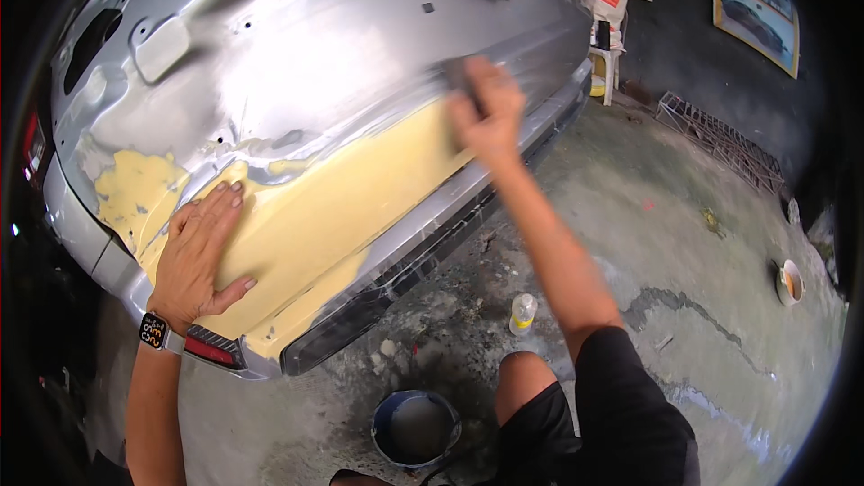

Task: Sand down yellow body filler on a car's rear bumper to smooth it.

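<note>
A silver car body panel [297, 54] fills the upper left, its lower part coated in yellow body filler [360, 175]. My left hand [200, 238] lies flat on the filler near the panel's left end, fingers stretched out and thumb apart; a watch [155, 331] is on that wrist. Farther right, my right hand [493, 112] is closed around a dark sanding block [457, 79], pressed to the panel at the right end of the filler. Blur softens the block and the fingers, and the hand hides part of the block.
Below the panel runs a silver and black bumper [360, 324] with a red reflector [211, 353]. On the stained concrete floor stand a bucket of greyish water [417, 429] and a clear bottle [523, 314]. A metal rack [720, 139] and a white bowl [789, 283] are at the right.
</note>
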{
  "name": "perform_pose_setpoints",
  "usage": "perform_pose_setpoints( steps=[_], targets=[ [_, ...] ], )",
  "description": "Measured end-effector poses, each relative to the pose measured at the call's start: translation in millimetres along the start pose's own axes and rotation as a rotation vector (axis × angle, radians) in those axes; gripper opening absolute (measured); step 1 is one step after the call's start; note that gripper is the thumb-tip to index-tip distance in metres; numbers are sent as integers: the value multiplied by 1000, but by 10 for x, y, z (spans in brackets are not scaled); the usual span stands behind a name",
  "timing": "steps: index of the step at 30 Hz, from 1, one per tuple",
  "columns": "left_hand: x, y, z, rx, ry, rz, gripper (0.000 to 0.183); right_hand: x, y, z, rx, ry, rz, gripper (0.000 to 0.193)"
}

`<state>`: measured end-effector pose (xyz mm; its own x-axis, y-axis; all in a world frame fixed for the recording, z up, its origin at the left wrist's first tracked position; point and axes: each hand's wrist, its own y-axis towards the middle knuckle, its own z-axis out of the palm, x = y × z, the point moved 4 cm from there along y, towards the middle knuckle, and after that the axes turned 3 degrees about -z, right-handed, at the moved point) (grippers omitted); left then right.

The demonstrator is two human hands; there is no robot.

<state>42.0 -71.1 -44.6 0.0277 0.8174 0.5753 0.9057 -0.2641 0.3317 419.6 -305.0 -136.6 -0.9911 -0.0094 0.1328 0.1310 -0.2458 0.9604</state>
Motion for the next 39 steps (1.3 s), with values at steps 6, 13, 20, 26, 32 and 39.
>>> perform_pose_setpoints(
  steps=[6,13,20,26,32,39],
  targets=[
    [-47,59,58,27,35,10,93,-106,-439,116,-63,-102,259,70],
    [8,-17,153,3,29,11,94,1573,-872,714,231,131,-58,69],
    [-44,51,77,26,59,4,94,-553,-204,-203,-102,-182,331,69],
    [-40,98,160,18,34,12,94,511,-561,406,-20,-4,53,72],
    [65,-61,128,25,7,-14,99,1613,-772,771,292,123,-199,74],
    [-14,43,162,-12,-22,12,96,-583,-118,-279,-39,-236,359,70]
  ],
)
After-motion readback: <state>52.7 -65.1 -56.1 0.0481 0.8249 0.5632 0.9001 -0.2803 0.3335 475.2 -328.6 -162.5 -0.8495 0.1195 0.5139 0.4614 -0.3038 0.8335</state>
